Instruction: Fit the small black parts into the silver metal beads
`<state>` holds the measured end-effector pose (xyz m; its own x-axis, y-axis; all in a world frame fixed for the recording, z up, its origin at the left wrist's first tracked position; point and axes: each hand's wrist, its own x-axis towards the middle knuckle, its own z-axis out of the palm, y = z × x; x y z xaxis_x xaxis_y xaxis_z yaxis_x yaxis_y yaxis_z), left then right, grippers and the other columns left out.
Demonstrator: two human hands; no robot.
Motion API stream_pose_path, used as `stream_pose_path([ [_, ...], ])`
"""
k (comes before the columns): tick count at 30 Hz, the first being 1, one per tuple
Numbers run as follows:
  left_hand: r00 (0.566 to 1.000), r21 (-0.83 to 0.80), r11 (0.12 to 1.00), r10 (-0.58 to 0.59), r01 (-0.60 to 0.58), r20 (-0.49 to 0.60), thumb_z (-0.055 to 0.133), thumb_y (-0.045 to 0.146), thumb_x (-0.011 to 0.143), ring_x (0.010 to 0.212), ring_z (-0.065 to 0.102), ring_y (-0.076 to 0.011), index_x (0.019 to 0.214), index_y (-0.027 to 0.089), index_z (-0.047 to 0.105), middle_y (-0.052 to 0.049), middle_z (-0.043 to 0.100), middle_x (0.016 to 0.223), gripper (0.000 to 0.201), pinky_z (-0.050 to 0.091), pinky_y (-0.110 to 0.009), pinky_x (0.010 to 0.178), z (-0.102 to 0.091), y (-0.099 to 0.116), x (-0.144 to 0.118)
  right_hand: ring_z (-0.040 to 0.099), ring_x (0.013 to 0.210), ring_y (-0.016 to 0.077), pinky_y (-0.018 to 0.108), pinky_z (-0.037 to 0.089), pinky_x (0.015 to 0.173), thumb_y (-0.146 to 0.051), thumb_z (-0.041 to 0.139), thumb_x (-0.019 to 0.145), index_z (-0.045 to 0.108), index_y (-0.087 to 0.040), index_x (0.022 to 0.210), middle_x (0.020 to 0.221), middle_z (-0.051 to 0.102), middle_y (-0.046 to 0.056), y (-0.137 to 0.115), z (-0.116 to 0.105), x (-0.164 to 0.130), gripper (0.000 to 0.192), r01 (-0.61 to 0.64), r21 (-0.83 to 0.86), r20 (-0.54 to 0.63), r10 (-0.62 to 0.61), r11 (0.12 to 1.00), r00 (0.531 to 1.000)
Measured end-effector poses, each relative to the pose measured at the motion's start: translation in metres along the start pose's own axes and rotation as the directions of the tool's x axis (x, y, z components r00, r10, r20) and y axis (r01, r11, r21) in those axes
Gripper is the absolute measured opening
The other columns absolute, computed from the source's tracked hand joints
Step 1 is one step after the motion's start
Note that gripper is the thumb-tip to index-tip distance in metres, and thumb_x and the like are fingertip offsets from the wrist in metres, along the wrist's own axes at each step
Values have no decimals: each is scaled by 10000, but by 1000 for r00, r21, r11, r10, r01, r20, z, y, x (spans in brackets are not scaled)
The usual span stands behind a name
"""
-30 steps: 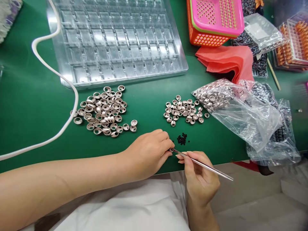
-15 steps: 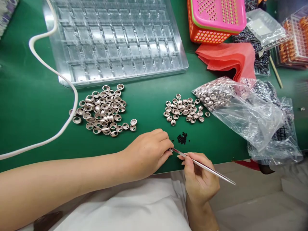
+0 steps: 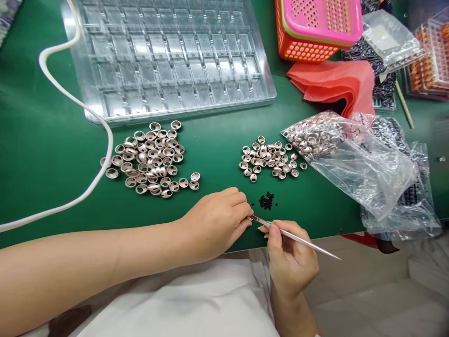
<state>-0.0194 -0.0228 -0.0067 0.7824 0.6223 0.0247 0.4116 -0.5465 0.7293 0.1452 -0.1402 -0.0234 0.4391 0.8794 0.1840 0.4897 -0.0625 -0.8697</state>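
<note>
At the front edge of the green table, my left hand (image 3: 219, 222) pinches a small metallic ring-shaped part (image 3: 250, 217), mostly hidden by the fingertips. My right hand (image 3: 293, 257) holds a pair of tweezers (image 3: 306, 242) between thumb and fingers, their one end meeting the part at the left fingertips. Just beyond the hands lies a little heap of tiny black pieces (image 3: 266, 201). A pile of small silvery cupped rings (image 3: 271, 159) is farther back, and a larger pile of similar rings (image 3: 152, 161) spreads to the left.
A clear compartment tray (image 3: 175, 61) lies at the back, with a white cable (image 3: 101, 173) winding along the left. To the right are a plastic bag of rings (image 3: 315, 135), a folded red cloth (image 3: 333, 84), a pink and orange basket (image 3: 315, 44) and a thin stick (image 3: 404, 105).
The tweezers' two arms, slightly apart at the rear end before, now look closed together. Both hands stay in nearly the same place, and the view has shifted slightly.
</note>
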Motion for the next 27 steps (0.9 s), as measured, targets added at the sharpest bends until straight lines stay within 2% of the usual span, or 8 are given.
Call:
stream_pose_path([
  [6, 1000, 7, 1000, -3, 3, 17, 622, 145, 944, 746, 575, -182, 923, 153, 717, -38, 683, 815, 97, 462, -290, 623, 2, -1, -1, 721, 632, 140, 252, 624, 579, -215, 687, 916, 659, -215, 991, 811, 714, 6, -5, 5, 1, 80, -88, -59, -43, 85, 994, 995],
  [14, 1000, 15, 1000, 16, -16, 1, 661, 136, 916, 732, 574, -190, 904, 134, 730, -33, 679, 793, 70, 462, -302, 606, 1, 0, 0, 710, 638, 130, 241, 610, 593, -211, 686, 917, 658, -210, 987, 801, 698, 3, -8, 6, 5, 75, -115, -64, -39, 113, 991, 993],
  [20, 1000, 31, 999, -15, 14, 23, 661, 153, 919, 741, 576, -188, 894, 147, 725, -30, 683, 800, 69, 452, -301, 609, 2, 0, 0, 708, 633, 137, 258, 606, 589, -210, 688, 911, 661, -215, 983, 801, 704, -2, -4, 6, 4, 77, -93, -51, -46, 91, 994, 995],
  [23, 1000, 29, 1000, -11, 11, 5, 668, 151, 912, 745, 580, -189, 897, 146, 725, -31, 685, 803, 60, 448, -301, 611, 2, 0, 0, 697, 621, 131, 263, 605, 568, -168, 676, 910, 662, -221, 985, 800, 698, -9, 0, 6, 1, 93, -45, 24, -37, 46, 999, 998],
  [27, 1000, 29, 1000, -5, 5, -13, 675, 147, 904, 745, 579, -194, 892, 140, 729, -34, 683, 796, 56, 443, -305, 608, 3, 0, 0, 686, 624, 120, 261, 604, 563, -95, 665, 900, 666, -219, 998, 794, 689, -17, 2, 5, -1, 158, 0, 100, -89, 9, 995, 996],
])
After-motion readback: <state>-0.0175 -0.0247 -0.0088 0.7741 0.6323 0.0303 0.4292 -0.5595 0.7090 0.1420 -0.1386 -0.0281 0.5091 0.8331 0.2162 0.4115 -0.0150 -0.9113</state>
